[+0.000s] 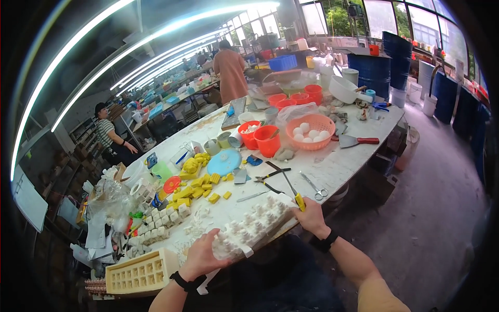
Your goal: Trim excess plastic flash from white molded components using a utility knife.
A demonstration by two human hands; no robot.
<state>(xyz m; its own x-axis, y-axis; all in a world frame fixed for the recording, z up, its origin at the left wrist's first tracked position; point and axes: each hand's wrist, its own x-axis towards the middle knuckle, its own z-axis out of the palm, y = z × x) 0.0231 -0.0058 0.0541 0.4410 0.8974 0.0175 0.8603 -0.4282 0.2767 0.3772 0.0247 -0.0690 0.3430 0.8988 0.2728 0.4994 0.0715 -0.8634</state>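
Left hand (201, 254) has fingers clamped on white block (258, 220), right hand (313, 216) on yellow-handled tool (299, 202); tool slipping could chip block.

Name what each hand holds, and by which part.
Left hand: white knobbly block, by its left end. Right hand: its right end; whether it grips the yellow-handled tool is unclear.

A long white block (255, 224) has rows of little bumps on top. It slants along the near edge of the table (332, 171), right end farther away. A yellow-handled tool (300, 202) touches the right hand (314, 216).
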